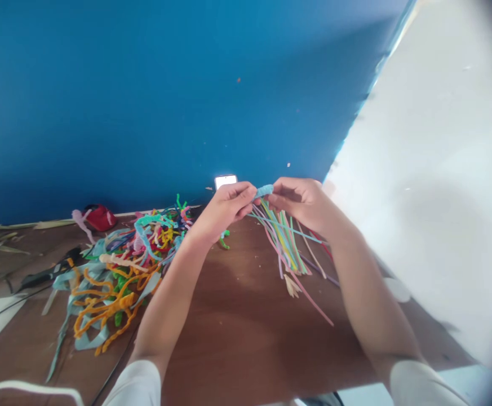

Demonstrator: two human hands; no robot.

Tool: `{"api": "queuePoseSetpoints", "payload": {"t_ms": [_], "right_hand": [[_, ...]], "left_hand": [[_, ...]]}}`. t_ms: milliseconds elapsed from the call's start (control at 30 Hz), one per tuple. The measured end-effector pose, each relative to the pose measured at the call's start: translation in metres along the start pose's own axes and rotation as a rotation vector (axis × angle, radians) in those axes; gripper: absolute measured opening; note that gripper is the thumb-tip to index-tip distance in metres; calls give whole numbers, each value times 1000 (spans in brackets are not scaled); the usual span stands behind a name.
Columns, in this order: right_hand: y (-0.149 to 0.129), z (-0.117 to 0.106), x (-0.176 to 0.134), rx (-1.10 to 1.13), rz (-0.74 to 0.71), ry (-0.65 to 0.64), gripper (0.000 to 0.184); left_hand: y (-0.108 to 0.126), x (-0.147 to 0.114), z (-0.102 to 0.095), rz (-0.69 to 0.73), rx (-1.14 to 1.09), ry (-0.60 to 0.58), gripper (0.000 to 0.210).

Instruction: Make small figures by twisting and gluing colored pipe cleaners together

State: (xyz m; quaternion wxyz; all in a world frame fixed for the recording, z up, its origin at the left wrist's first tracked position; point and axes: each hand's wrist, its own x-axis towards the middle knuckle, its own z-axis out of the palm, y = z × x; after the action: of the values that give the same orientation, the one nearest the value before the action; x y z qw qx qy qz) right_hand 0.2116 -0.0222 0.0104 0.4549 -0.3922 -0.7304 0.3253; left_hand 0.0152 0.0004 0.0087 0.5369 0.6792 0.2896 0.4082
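Note:
Between my two hands is a light blue fuzzy coil that looks like a wound pipe cleaner. My left hand pinches its left end between thumb and fingers. At the right end, the thumb and fingers of my right hand close on it; the fingertips are partly hidden. Below and behind the hands lies a loose bundle of straight pipe cleaners in pink, yellow, green and lilac. A thin light blue strand runs across the bundle under my right hand.
Left of my arm, a tangled heap of bent pipe cleaners and ribbon covers the brown table. Beside it lie a black tool with a cord and a red item. A lit phone stands near the blue wall. A white wall bounds the right.

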Motion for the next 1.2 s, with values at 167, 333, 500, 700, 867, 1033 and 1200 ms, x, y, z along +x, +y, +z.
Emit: {"api": "queuePoseSetpoints", "payload": {"t_ms": [167,333,500,700,867,1033,1200], "right_hand": [[0,-4,0,-48,-97,-19,26],[1,-6,0,-174,-290,63,20],[1,-3,0,-285,-502,119,20],[4,0,0,-369,-479,184,16],[2,4,2,-356,-403,254,17],[4,8,5,-293,-332,272,18],[8,12,7,-347,-338,269,17]], "left_hand": [[4,-4,-5,-126,-142,-122,31],[4,-3,-7,-225,-294,-300,27],[-2,2,-7,-234,-424,-438,29],[-2,3,1,-108,-189,-202,36],[-5,1,14,161,175,48,39],[-17,3,15,495,843,387,23],[-22,3,12,551,1191,437,28]]}}
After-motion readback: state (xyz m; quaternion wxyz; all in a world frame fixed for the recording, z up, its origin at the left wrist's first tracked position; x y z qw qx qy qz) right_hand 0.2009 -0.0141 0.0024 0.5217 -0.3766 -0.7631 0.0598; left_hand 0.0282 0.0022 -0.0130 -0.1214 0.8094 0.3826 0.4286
